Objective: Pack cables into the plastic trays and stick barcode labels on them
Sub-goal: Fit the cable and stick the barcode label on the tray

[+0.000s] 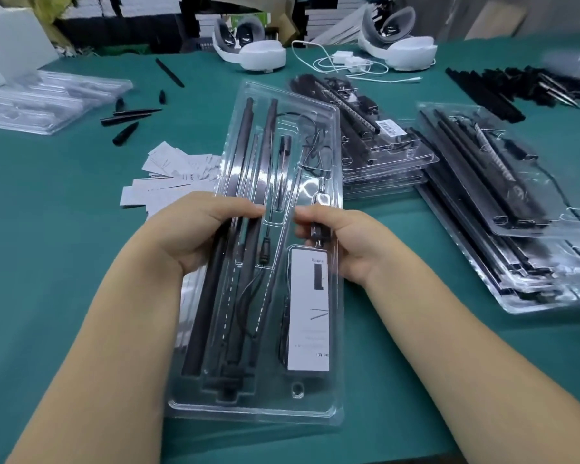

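Where any writing showed in the head view, little of it could be read: a white card (308, 309) lay in the near right compartment of the clear plastic tray (335, 135), printed with a black bar, a thin line drawing and small text too blurred to make out, and a barcode label (390, 126) sat on the top of a stack of packed trays (382, 152) just beyond. The tray lay lengthwise on the green table (64, 262) before the person, holding long black rods (245, 155) and a thin black cable (248, 289). The left hand (195, 229) gripped the tray's left side, thumb pressing its top face. The right hand (339, 239) curled round the tray's right edge, thumb on top beside a small connector (320, 202). Loose white cards (171, 175) lay left of the tray, and another stack of trays (516, 209) lay to the right.
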### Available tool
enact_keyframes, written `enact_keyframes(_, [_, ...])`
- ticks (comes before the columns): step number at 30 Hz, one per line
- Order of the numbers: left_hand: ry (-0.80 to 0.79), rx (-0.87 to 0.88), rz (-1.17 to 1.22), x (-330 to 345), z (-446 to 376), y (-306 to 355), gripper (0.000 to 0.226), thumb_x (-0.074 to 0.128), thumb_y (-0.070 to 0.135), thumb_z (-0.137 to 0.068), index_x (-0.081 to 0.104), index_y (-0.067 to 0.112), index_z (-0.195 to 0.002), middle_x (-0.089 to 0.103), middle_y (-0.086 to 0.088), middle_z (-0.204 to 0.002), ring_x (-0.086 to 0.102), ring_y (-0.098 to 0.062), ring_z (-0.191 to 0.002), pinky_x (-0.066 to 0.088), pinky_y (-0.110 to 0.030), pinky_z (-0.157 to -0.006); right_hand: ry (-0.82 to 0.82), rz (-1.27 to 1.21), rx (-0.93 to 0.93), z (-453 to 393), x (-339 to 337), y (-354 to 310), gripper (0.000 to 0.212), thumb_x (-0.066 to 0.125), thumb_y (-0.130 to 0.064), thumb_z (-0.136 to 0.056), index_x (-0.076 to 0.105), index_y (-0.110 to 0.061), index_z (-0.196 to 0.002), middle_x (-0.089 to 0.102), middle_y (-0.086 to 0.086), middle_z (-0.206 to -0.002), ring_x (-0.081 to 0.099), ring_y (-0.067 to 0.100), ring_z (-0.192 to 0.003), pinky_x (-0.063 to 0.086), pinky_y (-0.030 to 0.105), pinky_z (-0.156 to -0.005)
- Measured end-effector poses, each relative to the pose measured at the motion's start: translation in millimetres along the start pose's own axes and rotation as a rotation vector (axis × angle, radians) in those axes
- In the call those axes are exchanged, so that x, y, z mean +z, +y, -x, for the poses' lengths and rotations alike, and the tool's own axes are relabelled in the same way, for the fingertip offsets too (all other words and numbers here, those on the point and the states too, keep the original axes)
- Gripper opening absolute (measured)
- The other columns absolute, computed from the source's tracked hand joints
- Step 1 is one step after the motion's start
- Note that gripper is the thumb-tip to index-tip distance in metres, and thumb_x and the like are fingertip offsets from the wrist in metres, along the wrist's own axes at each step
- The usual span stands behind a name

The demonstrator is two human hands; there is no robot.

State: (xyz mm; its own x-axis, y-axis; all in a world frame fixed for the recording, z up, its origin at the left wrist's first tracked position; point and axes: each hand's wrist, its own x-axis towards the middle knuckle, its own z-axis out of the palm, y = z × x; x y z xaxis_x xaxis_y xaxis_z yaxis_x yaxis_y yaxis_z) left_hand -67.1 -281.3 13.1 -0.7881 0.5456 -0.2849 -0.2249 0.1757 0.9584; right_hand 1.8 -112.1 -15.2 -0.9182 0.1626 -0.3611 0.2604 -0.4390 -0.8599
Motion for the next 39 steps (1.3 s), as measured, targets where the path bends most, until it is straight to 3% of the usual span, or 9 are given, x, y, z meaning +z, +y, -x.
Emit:
enact_keyframes(9, [0.000,-0.006,-0.043,0,3,0,0.019,0.069,0.022,-0.072,0.071,0.013,-0.055,0.065,-0.005,-0.059,0.063,-0.017,-0.050,0.054,-0.027,-0.048,0.011,0.005,0.013,2,-1,-2,0.014,0.067,-0.009,-0.082,0.065,-0.009,-0.068,0.063,0.001,-0.054,0.057,0.008,-0.046,0.049,0.015,-0.047])
enact_keyframes(12, [0.060,-0.030,0.005,-5,2,1,0.020,0.066,0.029,-0.082,0.068,0.018,-0.066,0.062,0.000,-0.062,0.057,-0.015,-0.052,0.052,-0.028,-0.053,-0.022,0.069,0.009,4,-5,-1,0.019,0.067,-0.010,-0.081,0.067,-0.011,-0.062,0.063,0.001,-0.053,0.055,0.008,-0.044,0.048,0.015,-0.046])
enact_keyframes(21, [0.381,0.070,0.274,-21,-5,1,0.021,0.062,0.019,-0.089,0.054,0.015,-0.070,0.030,0.008,-0.048,0.022,-0.005,-0.038,0.025,-0.014,-0.031,-0.085,0.283,-0.005,10,-4,2,0.032,0.068,-0.009,-0.079,0.069,-0.013,-0.048,0.063,0.002,-0.053,0.054,0.007,-0.042,0.043,0.014,-0.043])
enact_keyframes(26, [0.584,0.024,-0.065,-24,-18,-8,0.021,0.063,0.030,-0.085,0.057,0.013,-0.075,0.038,0.001,-0.064,0.035,-0.012,-0.047,0.035,-0.015,-0.034,-0.093,0.332,0.010,12,-1,1,0.018,0.068,-0.016,-0.083,0.066,-0.007,-0.067,0.062,0.001,-0.054,0.055,0.006,-0.042,0.044,0.015,-0.043])
enact_keyframes(28, [0.613,0.014,-0.189,-25,-24,-13,0.018,0.063,0.027,-0.085,0.057,0.010,-0.081,0.038,-0.001,-0.069,0.045,-0.017,-0.053,0.053,-0.024,-0.050,-0.064,0.405,0.007,14,1,2,0.023,0.066,-0.027,-0.085,0.064,-0.008,-0.073,0.062,0.002,-0.058,0.057,0.007,-0.044,0.043,0.016,-0.046])
enact_keyframes(30, [0.601,0.043,-0.303,-25,-26,-17,0.007,0.061,0.022,-0.085,0.055,0.018,-0.085,0.039,-0.002,-0.073,0.047,-0.022,-0.066,0.056,-0.035,-0.069,-0.009,0.408,-0.046,16,3,2,0.024,0.059,-0.027,-0.091,0.064,-0.007,-0.079,0.063,0.000,-0.056,0.059,0.006,-0.046,0.044,0.014,-0.047])
enact_keyframes(32, [0.582,0.074,-0.352,-23,-25,-16,0.007,0.059,0.020,-0.085,0.052,0.021,-0.086,0.037,0.000,-0.076,0.044,-0.020,-0.075,0.055,-0.030,-0.063,-0.016,0.272,-0.051,18,3,0,0.023,0.048,-0.018,-0.095,0.060,-0.001,-0.085,0.062,0.001,-0.053,0.058,0.009,-0.041,0.042,0.012,-0.041])
enact_keyframes(36, [0.565,0.106,-0.382,-17,-18,-8,0.008,0.058,0.026,-0.087,0.052,0.020,-0.086,0.035,0.000,-0.071,0.058,-0.024,-0.064,0.047,-0.017,-0.040,-0.018,0.271,-0.038,18,-4,-4,0.027,0.042,-0.016,-0.095,0.059,0.004,-0.096,0.068,0.013,-0.069,0.063,0.019,-0.051,0.049,0.022,-0.050])
enact_keyframes(39, [0.516,0.175,-0.522,-8,-13,-6,0.006,0.055,0.029,-0.086,0.054,0.023,-0.084,0.042,-0.007,-0.077,0.063,-0.018,-0.052,0.057,-0.036,-0.068,0.000,0.368,-0.064,15,-11,-6,0.028,0.044,-0.019,-0.094,0.063,-0.004,-0.081,0.071,0.015,-0.075,0.066,0.023,-0.063,0.050,0.033,-0.066])
